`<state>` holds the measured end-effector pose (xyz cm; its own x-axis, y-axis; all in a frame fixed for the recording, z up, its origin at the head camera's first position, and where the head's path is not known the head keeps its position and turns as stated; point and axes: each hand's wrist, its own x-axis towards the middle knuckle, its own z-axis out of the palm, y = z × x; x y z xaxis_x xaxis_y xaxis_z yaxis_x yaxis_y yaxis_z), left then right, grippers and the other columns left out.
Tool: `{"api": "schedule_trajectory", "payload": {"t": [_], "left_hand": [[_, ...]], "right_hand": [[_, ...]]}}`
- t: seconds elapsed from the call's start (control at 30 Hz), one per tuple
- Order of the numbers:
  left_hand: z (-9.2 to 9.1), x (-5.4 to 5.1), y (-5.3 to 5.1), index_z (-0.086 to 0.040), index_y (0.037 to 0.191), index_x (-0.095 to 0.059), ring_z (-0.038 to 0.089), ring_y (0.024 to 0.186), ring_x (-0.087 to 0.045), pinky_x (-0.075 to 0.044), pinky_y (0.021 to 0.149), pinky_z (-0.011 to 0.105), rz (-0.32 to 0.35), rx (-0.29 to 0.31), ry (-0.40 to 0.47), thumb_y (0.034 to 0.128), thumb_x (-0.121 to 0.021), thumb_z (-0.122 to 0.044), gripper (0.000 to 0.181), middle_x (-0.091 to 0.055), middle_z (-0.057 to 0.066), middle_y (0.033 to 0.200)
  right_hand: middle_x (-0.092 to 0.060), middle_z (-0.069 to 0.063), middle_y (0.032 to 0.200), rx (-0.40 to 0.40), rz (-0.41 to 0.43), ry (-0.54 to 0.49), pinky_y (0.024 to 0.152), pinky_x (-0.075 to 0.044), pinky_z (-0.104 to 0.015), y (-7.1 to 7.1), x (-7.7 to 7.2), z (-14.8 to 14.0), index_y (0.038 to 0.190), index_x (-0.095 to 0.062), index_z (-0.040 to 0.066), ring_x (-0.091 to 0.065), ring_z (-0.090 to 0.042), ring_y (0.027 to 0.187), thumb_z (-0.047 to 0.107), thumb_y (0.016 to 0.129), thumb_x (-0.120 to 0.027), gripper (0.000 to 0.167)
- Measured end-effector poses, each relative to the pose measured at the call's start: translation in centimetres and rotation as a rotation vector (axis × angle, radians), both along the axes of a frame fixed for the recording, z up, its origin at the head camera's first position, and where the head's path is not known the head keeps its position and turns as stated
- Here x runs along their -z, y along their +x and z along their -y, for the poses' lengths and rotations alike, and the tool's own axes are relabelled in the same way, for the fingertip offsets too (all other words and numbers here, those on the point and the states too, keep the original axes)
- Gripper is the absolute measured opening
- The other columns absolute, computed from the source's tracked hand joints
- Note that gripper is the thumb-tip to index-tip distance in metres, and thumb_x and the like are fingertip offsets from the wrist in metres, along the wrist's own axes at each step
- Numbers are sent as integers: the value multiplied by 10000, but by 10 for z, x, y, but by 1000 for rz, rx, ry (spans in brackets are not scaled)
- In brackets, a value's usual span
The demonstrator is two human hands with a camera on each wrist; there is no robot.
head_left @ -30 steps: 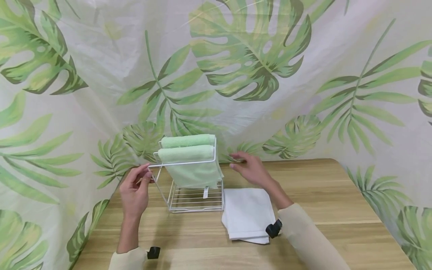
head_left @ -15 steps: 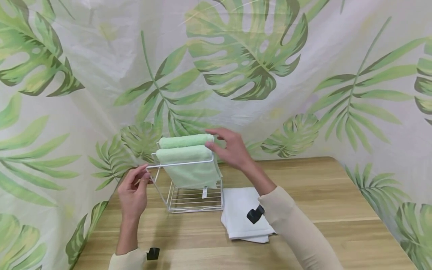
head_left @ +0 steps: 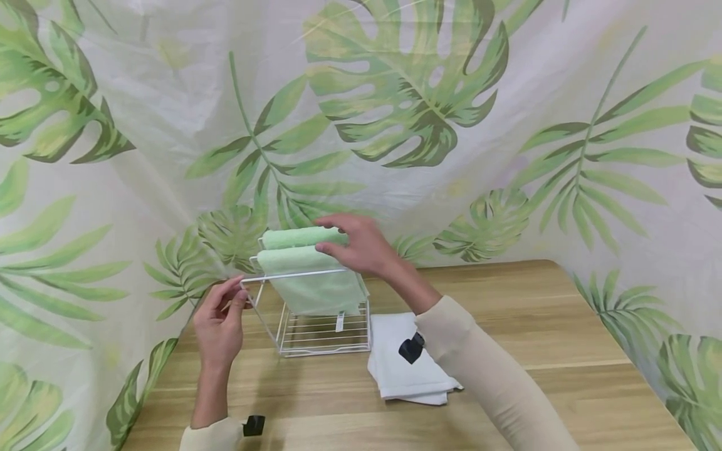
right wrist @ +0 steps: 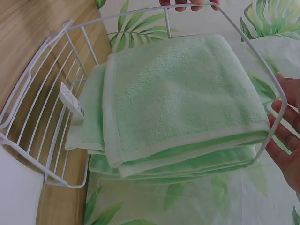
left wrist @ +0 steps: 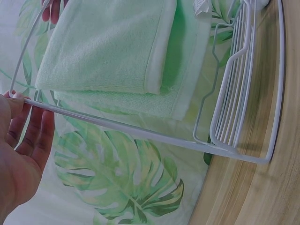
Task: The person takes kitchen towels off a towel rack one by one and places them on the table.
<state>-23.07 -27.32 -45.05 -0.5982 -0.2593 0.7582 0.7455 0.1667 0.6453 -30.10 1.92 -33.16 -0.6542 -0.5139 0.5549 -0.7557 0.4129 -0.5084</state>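
Green towels [head_left: 307,291] on rack [head_left: 324,352], white cloths [head_left: 397,373] beside

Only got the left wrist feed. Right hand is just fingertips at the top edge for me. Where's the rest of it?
Observer: Head view shows the right hand at the right end of the hanging green towels.
Operator: Copy. Anything on the table right of the rack?
Observer: Yes, folded white cloths, lying flat beside it.
Operator: Are they in full view from the head?
Observer: No, the right sleeve and its black wrist device hide part of them there.
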Motion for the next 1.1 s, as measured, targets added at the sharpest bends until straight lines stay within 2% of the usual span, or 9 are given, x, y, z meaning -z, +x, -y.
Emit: {"api": "schedule_trajectory", "payload": {"t": [0.23, 0.5, 0.73, 0.9, 1.1], "left_hand": [[2, 2, 0, 265, 1193, -632, 30, 848, -737, -646, 681, 114, -7, 21, 13, 925, -602, 286, 271, -699, -8, 981], [2, 2, 0, 258, 1197, -634, 47, 844, -734, -649, 684, 119, -6, 14, -5, 925, -604, 284, 275, -697, -6, 984], [1, 2, -2, 266, 1196, -628, 48, 836, -736, -650, 681, 121, -13, 26, 4, 921, -600, 291, 277, -698, -6, 981], [1, 2, -1, 254, 1201, -638, 47, 838, -736, -649, 681, 121, -8, 12, -8, 923, -610, 281, 280, -693, -7, 984], [1, 2, -1, 238, 1199, -655, 45, 847, -735, -648, 682, 119, -2, -14, -30, 923, -618, 275, 281, -692, -13, 983]], "right_hand": [[-716, -87, 1425, -53, 129, 73, 1137, -601, -447, -5, -2, 14, 1423, -677, 56, -693, -262, 1298, 232, 1025, -754, 442], [-740, -67, 1386, -80, 219, 65, 1095, -623, -324, -12, -1, 24, 1389, -708, 60, -723, -218, 1244, 221, 1023, -762, 403], [-777, -63, 1314, -95, 251, 103, 1057, -637, -382, -16, -6, 28, 1372, -726, 92, -737, -214, 1210, 265, 1017, -773, 397], [-788, -57, 1292, -100, 247, 132, 1047, -632, -334, -17, -7, 31, 1359, -738, 96, -748, -207, 1193, 274, 1004, -791, 401], [-790, 6, 1296, -71, 236, 207, 1101, -603, -297, -18, -3, 33, 1343, -759, 144, -741, -163, 1233, 309, 980, -817, 403]]}}
